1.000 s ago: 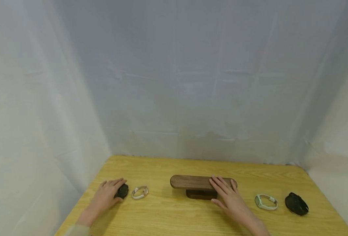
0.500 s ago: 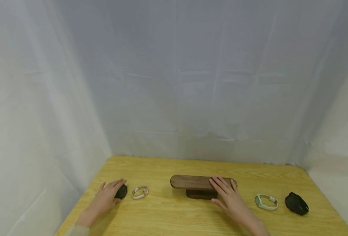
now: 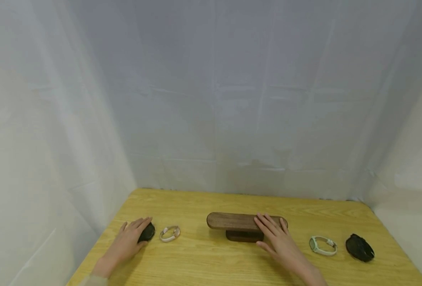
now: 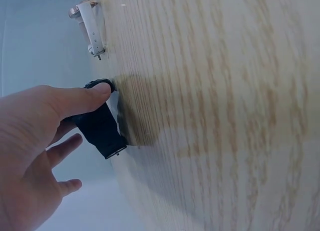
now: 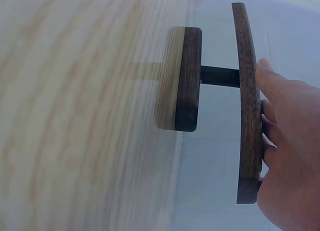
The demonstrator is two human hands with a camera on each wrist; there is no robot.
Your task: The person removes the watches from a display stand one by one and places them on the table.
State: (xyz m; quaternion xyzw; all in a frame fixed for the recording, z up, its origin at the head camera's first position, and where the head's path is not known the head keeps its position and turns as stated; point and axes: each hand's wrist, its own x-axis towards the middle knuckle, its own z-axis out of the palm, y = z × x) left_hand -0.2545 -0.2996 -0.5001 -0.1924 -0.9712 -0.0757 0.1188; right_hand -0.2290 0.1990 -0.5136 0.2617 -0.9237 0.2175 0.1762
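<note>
On the left side of the table, my left hand [image 3: 126, 240] holds a black wristwatch [image 3: 146, 232]. The left wrist view has the thumb pressed on the watch's near side, its dark strap [image 4: 100, 128] standing on the wood; the fingers behind it are partly hidden. My right hand [image 3: 280, 242] rests with extended fingers on the right end of a dark wooden watch stand [image 3: 230, 221]. From the right wrist view, the stand is a long top bar [image 5: 247, 106] joined by a short post to a block base [image 5: 190, 78].
A white-strapped watch [image 3: 169, 233] lies just right of my left hand. Right of the stand are a pale green watch [image 3: 323, 245] and another black watch [image 3: 359, 247]. Whitish curtains [image 3: 211, 119] surround the wooden table [image 3: 204, 262] at the back and sides.
My left hand and the black watch have shifted very slightly to the left. The right hand and the stand stay where they were.
</note>
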